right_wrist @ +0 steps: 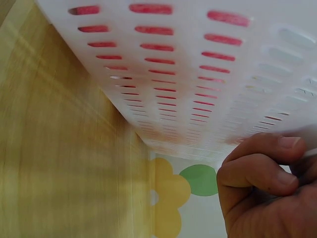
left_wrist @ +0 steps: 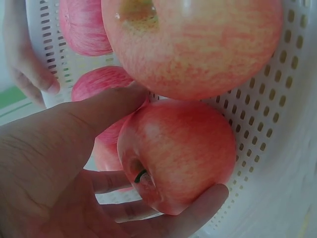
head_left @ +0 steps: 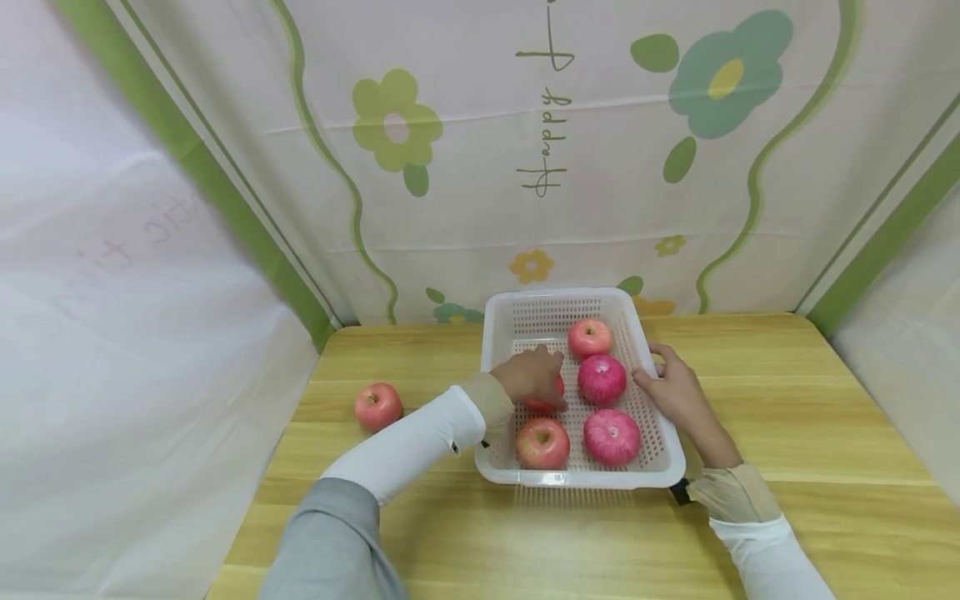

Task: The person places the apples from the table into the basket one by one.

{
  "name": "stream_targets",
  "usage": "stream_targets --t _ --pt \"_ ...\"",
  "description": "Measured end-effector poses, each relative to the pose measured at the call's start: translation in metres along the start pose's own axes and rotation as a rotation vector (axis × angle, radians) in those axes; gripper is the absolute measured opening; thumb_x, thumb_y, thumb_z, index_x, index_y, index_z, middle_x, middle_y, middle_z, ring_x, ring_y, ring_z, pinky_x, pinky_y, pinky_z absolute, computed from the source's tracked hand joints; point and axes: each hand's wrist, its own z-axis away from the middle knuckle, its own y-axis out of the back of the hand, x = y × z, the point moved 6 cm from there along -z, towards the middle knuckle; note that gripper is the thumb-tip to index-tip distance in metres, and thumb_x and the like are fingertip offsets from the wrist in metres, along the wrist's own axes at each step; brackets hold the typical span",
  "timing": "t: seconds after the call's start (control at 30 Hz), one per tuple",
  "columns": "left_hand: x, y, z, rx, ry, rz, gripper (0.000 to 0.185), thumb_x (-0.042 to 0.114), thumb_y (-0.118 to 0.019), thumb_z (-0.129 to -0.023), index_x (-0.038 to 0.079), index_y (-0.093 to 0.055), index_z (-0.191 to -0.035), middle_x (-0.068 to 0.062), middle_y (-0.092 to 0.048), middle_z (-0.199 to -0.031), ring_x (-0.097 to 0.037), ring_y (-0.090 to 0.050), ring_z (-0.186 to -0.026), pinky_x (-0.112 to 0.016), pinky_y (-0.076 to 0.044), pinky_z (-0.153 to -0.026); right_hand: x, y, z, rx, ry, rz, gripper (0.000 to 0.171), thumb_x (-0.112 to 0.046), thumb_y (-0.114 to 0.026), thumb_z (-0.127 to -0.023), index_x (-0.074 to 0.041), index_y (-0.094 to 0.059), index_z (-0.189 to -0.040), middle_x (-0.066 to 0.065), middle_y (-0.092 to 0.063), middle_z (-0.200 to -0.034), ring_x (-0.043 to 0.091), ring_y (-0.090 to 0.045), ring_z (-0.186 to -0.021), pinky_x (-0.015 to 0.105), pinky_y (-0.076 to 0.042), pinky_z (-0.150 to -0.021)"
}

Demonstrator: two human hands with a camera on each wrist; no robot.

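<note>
A white perforated basket (head_left: 491, 333) stands on the wooden table (head_left: 787, 433) and holds several red apples. My left hand (head_left: 538, 377) reaches inside it and grips one apple (left_wrist: 183, 153), thumb (left_wrist: 106, 106) on top and fingers (left_wrist: 198, 203) underneath. Just beyond that apple lies another (left_wrist: 198, 44). My right hand (head_left: 666, 385) holds the basket's right rim, its fingers (right_wrist: 262, 166) curled against the slotted wall (right_wrist: 198, 74). Other apples in the basket lie at the far end (head_left: 589, 337), in the middle (head_left: 602, 379) and along the near side (head_left: 542, 442) (head_left: 612, 436).
One loose apple (head_left: 378, 406) sits on the table left of the basket. A flowered cloth backdrop (head_left: 465, 167) rises behind the table and on both sides. Bare wood lies in front of and to the right of the basket.
</note>
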Motion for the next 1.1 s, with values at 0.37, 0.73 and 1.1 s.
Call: stream_targets --t 0.37,0.73,1.1 --pt "-0.002 0.004 0.000 0.028 -0.007 0.005 0.048 0.057 -0.068 -0.098 0.019 -0.063 -0.125 -0.007 -0.064 -0.129 -0.024 -0.066 -0.117 -0.042 -0.056 -0.101 0.000 -0.001 -0.001 -0.002 -0.012 0.004 0.066 -0.016 -0.057 -0.107 0.009 -0.026 -0.160 0.046 -0.062 -0.128 0.041 -0.080 -0.088 0.043 -0.066 -0.064" --pt "-0.008 0.015 0.001 0.097 -0.054 -0.026 0.055 0.051 -0.062 -0.101 0.013 -0.062 -0.141 -0.009 -0.066 -0.136 -0.028 -0.067 -0.124 -0.045 -0.055 -0.104 0.001 -0.001 -0.001 0.001 -0.008 0.001 0.067 -0.016 -0.057 -0.108 0.008 -0.025 -0.161 0.046 -0.061 -0.131 0.042 -0.080 -0.089 0.044 -0.066 -0.064" --pt "-0.026 0.027 0.010 0.157 -0.111 0.085 0.037 0.039 -0.062 -0.103 0.009 -0.066 -0.125 -0.004 -0.071 -0.115 -0.019 -0.065 -0.099 -0.040 -0.057 -0.084 0.002 -0.002 -0.001 -0.006 -0.014 -0.002 0.067 -0.016 -0.057 -0.108 0.008 -0.025 -0.162 0.046 -0.061 -0.131 0.041 -0.080 -0.090 0.044 -0.066 -0.065"
